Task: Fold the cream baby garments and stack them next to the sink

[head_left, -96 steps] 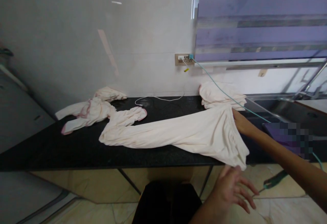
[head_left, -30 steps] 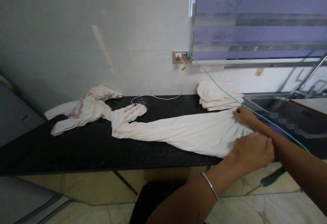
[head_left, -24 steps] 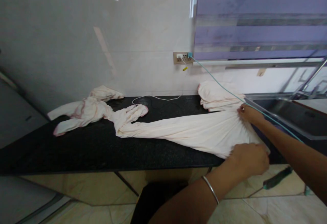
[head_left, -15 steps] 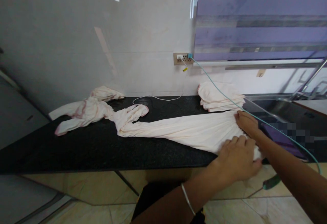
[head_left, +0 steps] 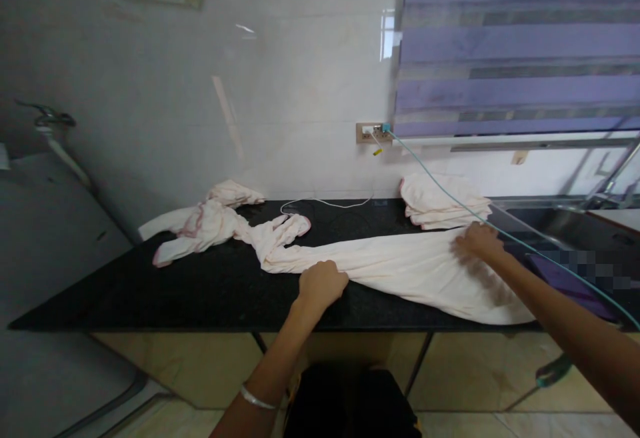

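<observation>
A long white cloth [head_left: 400,265] lies stretched along the black counter, gathered narrow toward the left and fanned wide at the right. Closed in a fist, my left hand [head_left: 323,285] grips its front edge near the middle. My right hand [head_left: 479,241] has its fingers curled on the cloth's far right part, where folds run toward it; the fingertips are partly hidden. At the left end the cloth meets a crumpled heap of white cloth with pink edging [head_left: 213,221]. Behind my right hand sits a folded stack of white cloths [head_left: 443,201].
The black countertop [head_left: 210,298] runs along a tiled wall. A teal cable [head_left: 440,185] hangs from the wall socket [head_left: 373,133] across my right wrist area. A white cord [head_left: 330,201] lies at the back. At right are a sink [head_left: 565,225] and a dark purple flat object [head_left: 570,285].
My left hand has moved left along the cloth, from its right end to the middle, and closed on it. The cloth's right end is spread wider. The view has shifted.
</observation>
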`<move>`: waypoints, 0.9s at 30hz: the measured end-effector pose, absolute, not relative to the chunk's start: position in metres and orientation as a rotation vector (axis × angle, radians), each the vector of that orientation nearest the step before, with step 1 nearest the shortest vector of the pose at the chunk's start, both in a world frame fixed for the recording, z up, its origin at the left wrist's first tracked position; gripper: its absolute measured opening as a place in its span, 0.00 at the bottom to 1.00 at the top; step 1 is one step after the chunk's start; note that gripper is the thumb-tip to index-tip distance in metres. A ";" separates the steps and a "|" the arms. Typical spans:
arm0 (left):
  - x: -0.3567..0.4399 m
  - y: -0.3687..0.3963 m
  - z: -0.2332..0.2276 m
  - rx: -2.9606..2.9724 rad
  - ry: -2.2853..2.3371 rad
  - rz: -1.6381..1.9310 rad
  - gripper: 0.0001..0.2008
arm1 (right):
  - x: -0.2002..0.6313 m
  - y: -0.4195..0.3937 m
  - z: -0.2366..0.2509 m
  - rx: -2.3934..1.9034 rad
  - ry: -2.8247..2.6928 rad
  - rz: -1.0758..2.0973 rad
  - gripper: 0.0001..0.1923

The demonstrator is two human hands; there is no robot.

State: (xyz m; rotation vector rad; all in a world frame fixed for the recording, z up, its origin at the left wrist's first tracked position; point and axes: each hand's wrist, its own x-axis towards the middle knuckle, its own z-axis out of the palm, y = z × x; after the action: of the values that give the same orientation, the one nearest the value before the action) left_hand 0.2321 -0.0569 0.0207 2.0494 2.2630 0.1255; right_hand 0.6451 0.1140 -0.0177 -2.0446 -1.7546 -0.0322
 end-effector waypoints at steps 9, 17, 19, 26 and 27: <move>0.171 -0.062 -0.004 2.084 2.492 0.417 0.25 | 0.533 0.063 -0.056 -1.596 -2.111 -0.174 0.24; 0.124 -0.035 -0.005 2.252 2.375 0.363 0.21 | 0.541 0.066 -0.069 -1.711 -2.130 -0.133 0.21; 0.114 -0.027 -0.004 2.236 2.424 0.301 0.24 | 0.541 0.066 -0.068 -1.714 -2.130 -0.119 0.21; 0.072 -0.008 0.037 2.558 2.156 -0.125 0.16 | 0.544 0.065 -0.068 -1.740 -2.129 -0.096 0.20; 0.065 -0.008 0.045 2.587 2.108 -0.172 0.17 | 0.544 0.066 -0.068 -1.741 -2.128 -0.096 0.21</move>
State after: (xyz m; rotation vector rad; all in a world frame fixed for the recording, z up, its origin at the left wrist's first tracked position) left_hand 0.0653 -0.0078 0.0452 2.5872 2.1083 -0.1720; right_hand 0.5439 0.0657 -0.0684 -1.7413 -2.1280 -0.0963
